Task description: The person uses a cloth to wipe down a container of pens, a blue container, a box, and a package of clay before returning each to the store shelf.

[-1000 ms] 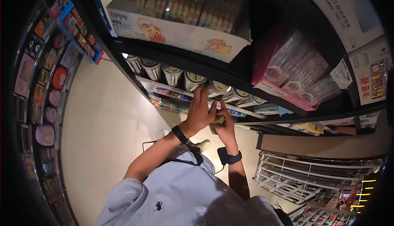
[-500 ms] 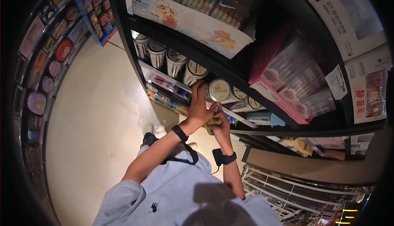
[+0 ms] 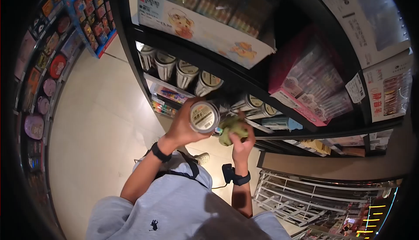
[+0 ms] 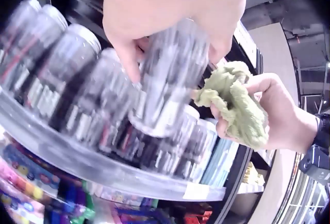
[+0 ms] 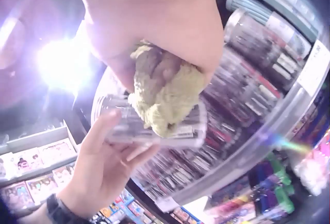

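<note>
Before the shelf [image 4: 77, 152], the clear canister [image 3: 204, 117] sits in the left hand's [image 3: 179, 129] curled grip; the right hand [image 3: 245, 145] grips the green cloth [image 3: 227, 136] beside it. Wiping seems in hand, calling for a steady canister against the cloth.

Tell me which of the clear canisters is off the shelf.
The canister gripped by the left hand, next to the green cloth; the other canisters sit in a row on the shelf.
</note>
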{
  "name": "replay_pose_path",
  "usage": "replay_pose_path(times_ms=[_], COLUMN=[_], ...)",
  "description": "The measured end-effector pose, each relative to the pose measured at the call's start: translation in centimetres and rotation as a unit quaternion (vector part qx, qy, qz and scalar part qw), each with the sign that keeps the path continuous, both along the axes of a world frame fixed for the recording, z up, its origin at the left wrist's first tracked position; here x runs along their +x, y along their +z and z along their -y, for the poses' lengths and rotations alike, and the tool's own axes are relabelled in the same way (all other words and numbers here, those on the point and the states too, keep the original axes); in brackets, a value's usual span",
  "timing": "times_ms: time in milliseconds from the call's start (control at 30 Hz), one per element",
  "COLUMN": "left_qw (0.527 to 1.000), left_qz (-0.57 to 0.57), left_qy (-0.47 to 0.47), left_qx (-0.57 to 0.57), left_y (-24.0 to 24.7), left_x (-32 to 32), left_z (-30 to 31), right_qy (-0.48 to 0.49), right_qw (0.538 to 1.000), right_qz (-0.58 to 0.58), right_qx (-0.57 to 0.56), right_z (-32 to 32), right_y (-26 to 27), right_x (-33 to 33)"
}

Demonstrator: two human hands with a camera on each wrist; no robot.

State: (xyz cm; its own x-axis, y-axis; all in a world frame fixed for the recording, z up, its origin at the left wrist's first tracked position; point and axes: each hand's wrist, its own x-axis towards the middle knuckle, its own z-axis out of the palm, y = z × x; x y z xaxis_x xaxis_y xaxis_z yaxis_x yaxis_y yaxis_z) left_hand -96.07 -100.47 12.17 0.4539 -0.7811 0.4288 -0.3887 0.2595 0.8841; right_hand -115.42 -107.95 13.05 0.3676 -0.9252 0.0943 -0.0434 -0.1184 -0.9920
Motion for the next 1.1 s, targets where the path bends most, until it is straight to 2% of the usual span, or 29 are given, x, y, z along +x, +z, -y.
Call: replay_pose_path(times_ms=[33,67,133,167,200,267,333,400,467,533,567,600,633,667,733,800,833,867,900,967,1033,1067,1100], left_qw=[0.998,0.998,0.996,0.995,0.995,0.996,0.993,0.995,0.993,0.99,0.983,0.984,0.98,0.975,0.971,0.955,0.944,0.944,0.962,0.986,0.974,0.962,0.963], left_qz=[-0.015,-0.009,-0.027,-0.054,-0.055,-0.07,-0.114,-0.052,-0.056,-0.032,-0.055,-0.051,-0.08,-0.109,-0.118,-0.208,-0.241,-0.242,-0.219,-0.163,-0.203,-0.229,-0.229], left_qy=[-0.03,-0.03,-0.069,-0.059,-0.058,-0.049,-0.025,-0.078,-0.097,-0.136,-0.165,-0.163,-0.18,-0.195,-0.21,-0.209,-0.225,-0.224,-0.159,-0.023,-0.013,-0.018,-0.018], left_qx=[0.054,0.053,0.052,0.052,0.054,-0.012,-0.024,0.04,0.034,0.034,0.062,0.055,0.03,0.006,0.003,-0.018,-0.028,-0.028,-0.041,-0.017,-0.104,-0.144,-0.144], left_y=[1.1,2.0,3.0,2.9,2.8,3.1,3.8,4.0,4.3,4.9,5.6,6.1,6.6,6.8,5.8,5.7,5.7,5.7,5.7,6.8,6.4,6.4,6.2], left_x=[1.0,1.8,2.8,3.5,4.5,6.4,7.4,8.3,8.5,9.2,9.6,9.7,9.7,9.6,8.6,7.0,6.3,5.4,4.2,1.2,-0.1,-0.7,-1.6], left_z=[-1.0,-1.9,-3.7,-4.5,-5.3,-6.4,-7.0,-7.5,-8.1,-8.5,-8.9,-8.9,-8.7,-8.7,-8.2,-7.2,-6.5,-5.7,-5.0,-4.2,-3.2,-2.9,-2.7], right_qy=[-0.011,-0.022,0.02,0.042,0.044,0.103,0.109,0.1,0.093,0.138,0.152,0.154,0.163,0.171,0.141,0.076,0.077,0.047,0.015,-0.007,-0.011,0.006,0.022], right_qw=[0.997,0.989,0.995,0.988,0.988,0.969,0.977,0.973,0.97,0.978,0.981,0.98,0.985,0.968,0.951,0.955,0.955,0.977,0.991,0.994,0.997,0.994,0.957], right_qz=[0.072,0.142,0.036,-0.009,-0.009,-0.08,-0.059,-0.05,-0.045,-0.054,-0.064,-0.062,-0.035,-0.007,0.084,0.116,0.115,0.08,0.04,0.022,0.012,0.012,0.012], right_qx=[-0.014,-0.025,-0.095,-0.147,-0.145,-0.21,-0.175,-0.204,-0.22,-0.148,-0.101,-0.108,0.038,0.184,0.263,0.262,0.261,0.193,0.127,0.109,0.081,-0.104,-0.288], right_z=[-0.4,-1.4,-3.9,-4.8,-5.2,-5.1,-5.8,-6.8,-7.6,-7.5,-7.0,-6.4,-5.9,-5.7,-5.9,-5.6,-5.5,-5.4,-5.7,-6.7,-6.7,-6.9,-6.9], right_y=[1.7,3.1,4.3,4.0,3.6,2.6,2.8,4.2,4.5,4.2,4.0,3.7,3.2,2.7,2.0,1.0,1.1,1.5,1.7,-0.3,2.0,4.9,6.6], right_x=[2.4,4.7,7.2,7.8,7.9,8.1,9.6,11.0,11.3,10.4,10.0,9.4,8.6,8.0,7.1,6.6,6.5,6.5,6.4,5.4,6.2,7.3,7.5])
